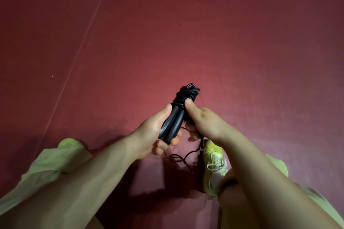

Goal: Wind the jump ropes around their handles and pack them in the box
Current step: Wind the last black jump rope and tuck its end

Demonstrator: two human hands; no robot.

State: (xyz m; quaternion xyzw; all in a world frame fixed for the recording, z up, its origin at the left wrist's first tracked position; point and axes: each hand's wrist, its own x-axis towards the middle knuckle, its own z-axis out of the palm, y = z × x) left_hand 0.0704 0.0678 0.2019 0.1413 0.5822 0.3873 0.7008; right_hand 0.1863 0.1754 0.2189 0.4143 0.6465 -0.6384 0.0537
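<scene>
While the left hand [149,132] clasped both black handles [170,124], the right hand [202,122] pinched the rope coils [183,96] above that grip. Loose rope [178,158] trailed to the floor [167,33] below.

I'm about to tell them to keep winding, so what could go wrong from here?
The loose rope trails on the floor beside the shoe; it might snag there or get stepped on. The coils sit bunched near the handles' top end and may slip off if the right hand lets go. No box is in view.
</scene>
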